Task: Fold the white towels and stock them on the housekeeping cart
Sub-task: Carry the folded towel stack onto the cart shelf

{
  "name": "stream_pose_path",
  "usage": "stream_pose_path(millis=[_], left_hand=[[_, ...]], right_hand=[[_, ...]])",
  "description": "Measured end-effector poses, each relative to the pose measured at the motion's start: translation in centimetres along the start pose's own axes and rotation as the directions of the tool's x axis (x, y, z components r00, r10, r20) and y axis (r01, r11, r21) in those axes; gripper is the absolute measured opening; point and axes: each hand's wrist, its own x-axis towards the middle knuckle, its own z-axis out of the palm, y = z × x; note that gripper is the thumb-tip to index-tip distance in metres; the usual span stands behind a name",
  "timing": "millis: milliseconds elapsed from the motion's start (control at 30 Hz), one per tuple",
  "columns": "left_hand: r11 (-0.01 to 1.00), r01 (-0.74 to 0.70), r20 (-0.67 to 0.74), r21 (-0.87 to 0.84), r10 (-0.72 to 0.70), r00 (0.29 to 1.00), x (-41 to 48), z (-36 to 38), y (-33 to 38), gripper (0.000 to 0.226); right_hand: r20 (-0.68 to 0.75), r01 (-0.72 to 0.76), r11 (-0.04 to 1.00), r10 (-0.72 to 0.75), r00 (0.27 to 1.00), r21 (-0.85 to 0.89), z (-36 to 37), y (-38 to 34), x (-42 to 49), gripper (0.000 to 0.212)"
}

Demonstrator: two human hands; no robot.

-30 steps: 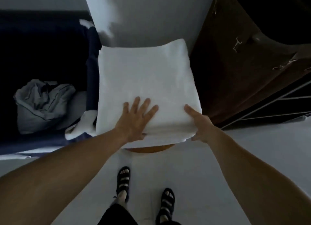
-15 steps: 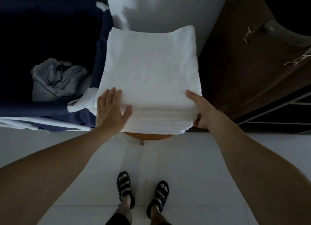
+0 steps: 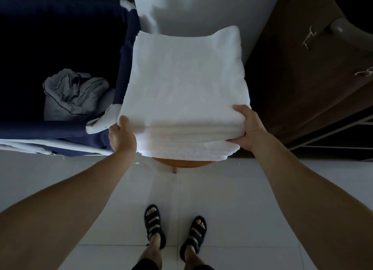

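A thick stack of folded white towels (image 3: 185,88) lies on a round wooden stool (image 3: 182,162), which shows only as a brown rim under the near edge. My left hand (image 3: 122,136) grips the stack's near left corner, thumb on top and fingers hidden underneath. My right hand (image 3: 248,128) grips the near right corner the same way, thumb over the top layer.
A dark blue cloth bin (image 3: 66,132) stands to the left, with crumpled grey linen (image 3: 74,94) inside and a white cloth (image 3: 101,122) over its rim. A dark brown wooden cabinet (image 3: 302,78) stands to the right. White tiled floor (image 3: 232,199) and my sandalled feet are below.
My left hand slid off the top of the stack to its near left corner and now grips it. My right hand closed around the near right corner.
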Motion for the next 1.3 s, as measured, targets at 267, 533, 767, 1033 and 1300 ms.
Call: stream_pose_path(millis=[267, 533, 767, 1033, 1300], left_hand=[[0.804, 0.497, 0.257, -0.327, -0.43, 0.865, 2.7, -1.2, -1.7, 0.064], [0.716, 0.553, 0.432, -0.426, -0.377, 0.82, 1.9, 0.2, -1.5, 0.062], [0.844, 0.458, 0.373, -0.279, -0.344, 0.862, 3.1, 0.9, -0.5, 0.06], [0.93, 0.342, 0.217, -0.135, -0.309, 0.926, 3.4, 1.1, 0.1, 0.036], [0.948, 0.314, 0.227, -0.053, -0.295, 0.928, 4.2, 0.9, 0.2, 0.036]], right_hand=[[0.154, 0.078, 0.996, -0.083, 0.985, 0.036, 0.6, -4.9, -1.1, 0.042], [0.097, -0.001, 0.999, 0.005, 0.995, -0.042, -1.4, -1.0, -0.1, 0.054], [0.009, -0.062, 0.953, 0.068, 0.998, -0.296, -2.7, 0.5, 0.0, 0.054], [0.025, -0.157, 0.935, 0.174, 0.984, -0.317, -2.6, -0.4, 0.6, 0.063], [0.093, -0.23, 0.935, 0.263, 0.96, -0.27, -2.9, -0.4, 0.4, 0.098]])
